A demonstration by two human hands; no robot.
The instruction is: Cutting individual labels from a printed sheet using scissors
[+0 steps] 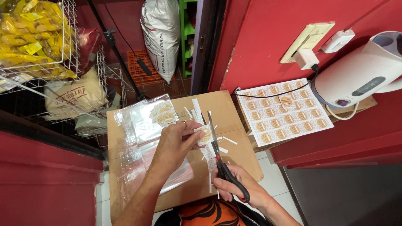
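1. I see a white sheet of round tan labels [285,112] lying flat at right, against the red wall, just beside a white electric kettle [359,74]. A black cable crosses the sheet's upper edge.
2. A brown cardboard box [230,109] serves as the counter. Clear plastic bags [138,138] are spread over its left half, with a small pile of cut labels [163,113] on top of them.
3. Thin white paper strips [228,140] are scattered on the cardboard around the blades.
4. At upper left, a white wire basket [63,37] holds yellow packages; a tan sack sits below it. A large white sack [161,35] stands on the floor behind the box.
5. Left hand [178,142]: grip narrow, thumb and fingertips pinched on one small cut label [205,134], a white square with a tan round. A ring shows on one finger.
6. Right hand [236,188]: grip closed through the black handles of the scissors [217,157]. The blades point away from the person, slightly parted, with the held label touching them on their left side.
7. The held label is above the middle of the box, well apart from the sheet.
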